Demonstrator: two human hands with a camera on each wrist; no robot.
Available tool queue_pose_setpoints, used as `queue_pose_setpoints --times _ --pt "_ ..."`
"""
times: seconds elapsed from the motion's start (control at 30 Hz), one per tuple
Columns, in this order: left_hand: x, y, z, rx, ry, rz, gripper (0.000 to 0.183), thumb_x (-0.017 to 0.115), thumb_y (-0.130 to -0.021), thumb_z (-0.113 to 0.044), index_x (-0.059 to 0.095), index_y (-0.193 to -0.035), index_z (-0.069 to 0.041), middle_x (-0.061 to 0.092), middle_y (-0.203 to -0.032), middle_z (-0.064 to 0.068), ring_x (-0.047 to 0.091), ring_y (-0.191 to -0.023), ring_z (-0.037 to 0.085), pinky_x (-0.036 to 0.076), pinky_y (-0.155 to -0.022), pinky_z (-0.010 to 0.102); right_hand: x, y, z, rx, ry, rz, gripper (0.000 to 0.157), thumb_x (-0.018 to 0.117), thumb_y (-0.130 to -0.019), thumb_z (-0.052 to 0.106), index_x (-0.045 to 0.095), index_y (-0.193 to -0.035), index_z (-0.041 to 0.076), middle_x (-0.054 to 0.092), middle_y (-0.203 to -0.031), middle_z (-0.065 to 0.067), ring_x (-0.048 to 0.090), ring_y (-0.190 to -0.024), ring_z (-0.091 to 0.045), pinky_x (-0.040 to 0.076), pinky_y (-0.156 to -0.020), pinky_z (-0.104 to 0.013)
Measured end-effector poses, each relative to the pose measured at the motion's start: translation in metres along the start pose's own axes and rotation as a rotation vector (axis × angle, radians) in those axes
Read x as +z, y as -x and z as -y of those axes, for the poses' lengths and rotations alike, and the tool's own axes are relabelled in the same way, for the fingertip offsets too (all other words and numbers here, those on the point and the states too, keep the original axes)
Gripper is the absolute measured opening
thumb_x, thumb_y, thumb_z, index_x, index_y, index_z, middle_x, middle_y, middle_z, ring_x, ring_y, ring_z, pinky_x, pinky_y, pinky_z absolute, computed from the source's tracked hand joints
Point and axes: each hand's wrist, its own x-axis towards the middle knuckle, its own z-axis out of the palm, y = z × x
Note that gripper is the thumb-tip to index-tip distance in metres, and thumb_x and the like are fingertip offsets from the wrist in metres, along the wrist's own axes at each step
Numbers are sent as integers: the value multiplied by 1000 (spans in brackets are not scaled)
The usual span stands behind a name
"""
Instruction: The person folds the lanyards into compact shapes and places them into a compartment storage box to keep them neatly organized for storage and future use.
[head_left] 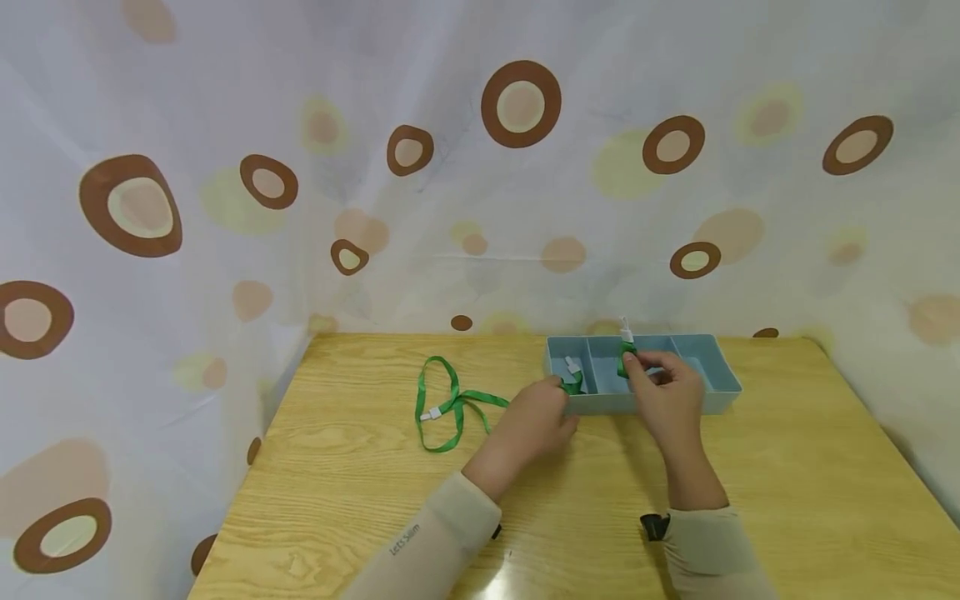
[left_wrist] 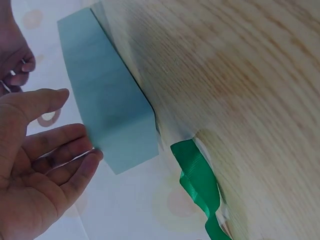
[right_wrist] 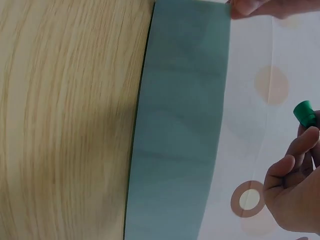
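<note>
Looks like a small curtained-off booth set up round a wood-grain counter (head_left: 337,492); whether inside a home, workshop or office, impossible to tell. Shown by a pale, creased sheet (head_left: 442,196) printed with brown rings and beige and yellow spots, hanging directly behind the counter, wrapping round to its left and right and screening off the surroundings. Lit enough to leave a glare on the counter's near part.

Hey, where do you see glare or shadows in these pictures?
Head view: white glare on the table near the bottom edge, soft shadow in front of the blue tray; left wrist view: greyish shadow on the table beside the tray; right wrist view: dim shadow left of it.
</note>
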Motion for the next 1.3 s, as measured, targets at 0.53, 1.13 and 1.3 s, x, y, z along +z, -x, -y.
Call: queue_pose_setpoints --times 0.53,1.13,1.3 --pt "3 1 -4 4 -56 6 34 73 -102 -31 74 -75 -10 66 -92 1 57 -69 9 55 -65 24 -5 -5 -14 108 324 126 32 73 -100 33 80 -105 2 73 -98 -13 53 -66 -18 43 -50 -30" --pt "-2 0 -2 20 -78 -1 37 73 -100 -33 69 -69 -14 65 -90 1 54 -66 8 53 -63 24 -6 -13 -24 54 478 183 41 66 -104 42 79 -112 4 74 -103 -14 58 -68 -19 45 -51 -33" --pt "-2 -1 -2 14 -65 7 39 74 -100 -33 67 -67 -14 65 -91 2 53 -66 8 53 -63 24 -5 -16 -25 62 496 200 43 65 -104 43 79 -115 4 74 -106 -15 61 -71 -22 45 -50 -33"
